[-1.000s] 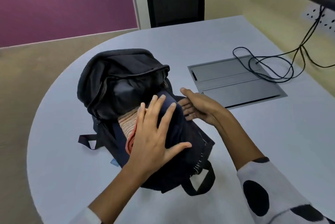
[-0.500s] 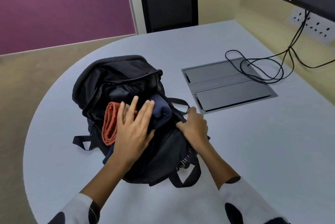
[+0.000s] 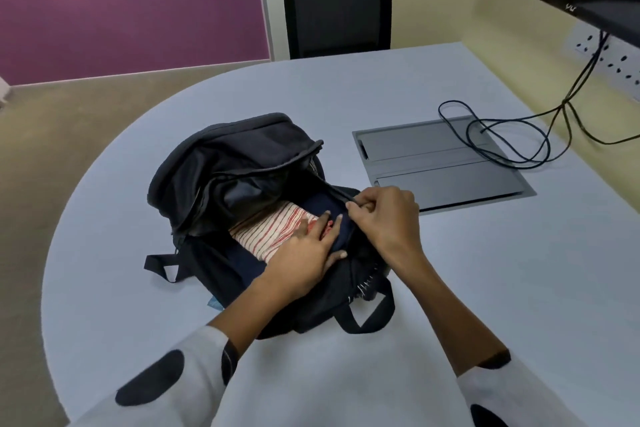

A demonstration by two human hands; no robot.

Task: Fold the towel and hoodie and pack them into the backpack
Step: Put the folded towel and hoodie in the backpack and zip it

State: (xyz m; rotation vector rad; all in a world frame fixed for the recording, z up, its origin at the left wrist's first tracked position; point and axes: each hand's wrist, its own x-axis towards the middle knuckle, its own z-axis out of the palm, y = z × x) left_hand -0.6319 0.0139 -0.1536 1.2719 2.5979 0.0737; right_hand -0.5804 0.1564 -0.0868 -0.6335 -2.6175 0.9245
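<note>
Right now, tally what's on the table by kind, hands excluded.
Bags: 1, the black backpack, open.
Folded textiles inside it: 2, the striped towel and the navy hoodie.
Cables: 1, the black cable looped over the panel.
Table fittings: 1, the grey cable panel.
Total: 5

**Backpack at table centre, both hands at its opening**

The backpack point(image 3: 242, 184) lies on the table point(image 3: 485, 288), its flap thrown back toward the far side. Inside the opening the towel point(image 3: 273, 229) sits to the left, with the hoodie point(image 3: 325, 205) just beside it on the right. The left hand point(image 3: 304, 253) rests flat on both, near the opening's front edge. The right hand point(image 3: 384, 219) pinches the opening's right rim, possibly at the zip. Right of the backpack, a panel point(image 3: 440, 163) is set in the table, a cable point(image 3: 502, 139) looped across its far right corner. A chair point(image 3: 336, 1) stands behind the table.
</note>
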